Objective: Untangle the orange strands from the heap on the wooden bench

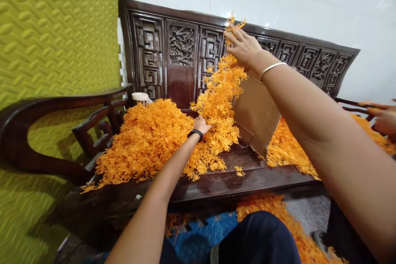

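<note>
A tall, tangled bunch of orange artificial flowers (221, 95) rises from the bench seat, narrowing towards the top. At its upper end is my right hand (243, 45), with a silver bangle on the wrist. Its fingers are loosely round the top blossoms, some of which stick out above them; the thumb is hidden. Lower down, my left hand (202, 125), wearing a black band, rests against the same bunch with its thumb stretched out and its fingertips partly covered. To its left spreads a large heap of orange flowers (151, 140).
A cardboard box (255, 111) stands beside the bunch, with a bent wire (249, 140) before it. The dark carved bench (181, 86) has a curved armrest (62, 103). A white-lidded container (140, 97) is behind the heap. Another person's hand (386, 117) is at right.
</note>
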Available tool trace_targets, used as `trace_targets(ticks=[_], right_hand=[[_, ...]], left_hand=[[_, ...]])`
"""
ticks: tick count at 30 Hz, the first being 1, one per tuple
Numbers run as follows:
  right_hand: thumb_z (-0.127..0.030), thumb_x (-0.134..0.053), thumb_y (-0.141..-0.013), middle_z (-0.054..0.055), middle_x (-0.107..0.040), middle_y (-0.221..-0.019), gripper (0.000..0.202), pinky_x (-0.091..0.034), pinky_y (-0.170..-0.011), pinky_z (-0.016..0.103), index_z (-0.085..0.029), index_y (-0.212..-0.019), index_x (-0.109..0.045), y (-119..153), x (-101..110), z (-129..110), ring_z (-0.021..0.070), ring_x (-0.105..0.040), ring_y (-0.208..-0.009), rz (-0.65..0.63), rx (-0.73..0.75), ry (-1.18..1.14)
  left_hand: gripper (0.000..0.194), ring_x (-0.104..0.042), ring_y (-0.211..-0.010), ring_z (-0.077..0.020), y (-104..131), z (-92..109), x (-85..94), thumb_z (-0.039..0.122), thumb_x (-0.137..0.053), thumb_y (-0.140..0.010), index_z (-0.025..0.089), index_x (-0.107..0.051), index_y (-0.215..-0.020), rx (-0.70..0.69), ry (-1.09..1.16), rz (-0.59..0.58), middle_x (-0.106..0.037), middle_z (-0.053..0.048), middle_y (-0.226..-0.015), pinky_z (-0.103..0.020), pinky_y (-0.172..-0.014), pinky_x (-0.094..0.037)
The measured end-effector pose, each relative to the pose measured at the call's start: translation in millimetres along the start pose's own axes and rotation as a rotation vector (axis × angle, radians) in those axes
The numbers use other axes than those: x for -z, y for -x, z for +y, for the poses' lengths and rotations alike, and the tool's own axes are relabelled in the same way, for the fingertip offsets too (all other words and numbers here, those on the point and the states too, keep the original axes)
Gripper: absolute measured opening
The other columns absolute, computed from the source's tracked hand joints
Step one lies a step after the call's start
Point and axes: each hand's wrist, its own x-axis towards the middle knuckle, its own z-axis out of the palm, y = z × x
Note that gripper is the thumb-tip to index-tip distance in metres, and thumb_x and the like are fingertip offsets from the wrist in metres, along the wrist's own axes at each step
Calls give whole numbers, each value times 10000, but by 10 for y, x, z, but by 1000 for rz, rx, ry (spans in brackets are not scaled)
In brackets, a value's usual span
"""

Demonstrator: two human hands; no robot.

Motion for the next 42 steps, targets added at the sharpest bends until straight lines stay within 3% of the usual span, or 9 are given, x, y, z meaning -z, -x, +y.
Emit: trace_targets(ticks=[2, 4, 9, 12, 16, 24, 33, 38, 42], right_hand=[[-404, -756, -627, 23, -631, -1074, 319, -125, -1110, 534, -218, -608, -498, 45, -32, 29, 196, -281, -1314, -11, -19, 56], [-452, -735, -634, 26, -605, -1141, 335, -99, -1110, 526, -198, -613, -519, 126, -108, 54, 210, -242, -1334, -57, -15, 144], [-432, -746, -623, -7, -521, -1260, 257, -160, -1086, 573, -230, -702, -608, 269, -246, 89, 273, -265, -1326, -163, -32, 307], [-417, -755, -613, -17, -499, -1289, 253, -153, -1085, 585, -245, -739, -619, 240, -202, 79, 285, -252, -1334, -203, -26, 349], [-387, -767, -608, -30, -472, -1332, 265, -57, -1118, 504, -214, -730, -608, 131, -53, 22, 236, -173, -1365, -289, 100, 354], [-275, -842, -487, 45, -339, -1425, 392, 27, -1119, 477, -163, -785, -613, 26, 81, 60, 236, -104, -1376, -34, 30, 274], [-204, -684, -717, -22, -571, -1233, 197, -125, -1137, 378, -181, -589, -536, -132, 315, -59, 138, -306, -1310, -31, 73, 91], [-245, -708, -672, -16, -426, -1354, 217, -23, -1139, 356, -149, -855, -644, -273, 577, -252, 165, -163, -1351, 18, 92, 243], [-299, -646, -729, 26, -419, -1368, 289, -14, -1121, 278, -96, -934, -631, -365, 705, -283, 140, -146, -1350, -4, 97, 336]], left_hand=[[992, -131, -1355, -345, 34, 133, -3, 541, -671, -660, 3, -213, -1356, -18, 34, 95, -145, -287, -1442, -397, -1068, -226], [1106, -52, -1370, -338, 58, 266, -6, 606, -685, -589, 20, -169, -1373, -52, 68, 156, -112, -269, -1459, -383, -1088, -171], [751, -295, -1288, -344, 13, 378, -4, 501, -681, -661, 141, -418, -1266, -183, 92, 145, -491, -192, -1277, -476, -1040, -207], [522, -447, -1174, -319, -46, 299, -19, 311, -640, -743, 168, -482, -1219, -169, 69, 113, -590, -157, -1159, -481, -1008, -252], [663, -479, -1151, -294, -90, 194, -33, 214, -613, -754, 176, -330, -1351, -181, 62, 100, -548, -166, -1229, -408, -953, -336], [1096, -454, -1173, -325, -105, 133, -162, 263, -744, -609, 144, -27, -1430, -156, 14, 21, -520, -219, -1247, -424, -920, -357], [1093, -430, -1201, -375, -49, 55, -379, 236, -738, -610, 133, -25, -1432, -132, -102, -92, -591, -231, -1148, -568, -950, -271], [1066, -456, -1181, -382, -34, -15, -358, 323, -750, -572, 130, -135, -1421, -120, -137, -183, -663, -197, -1008, -621, -992, -124], [1034, -417, -1222, -375, -66, -69, -254, 442, -692, -621, 135, -117, -1423, -113, -134, -295, -567, -242, -1192, -623, -1006, -86]])
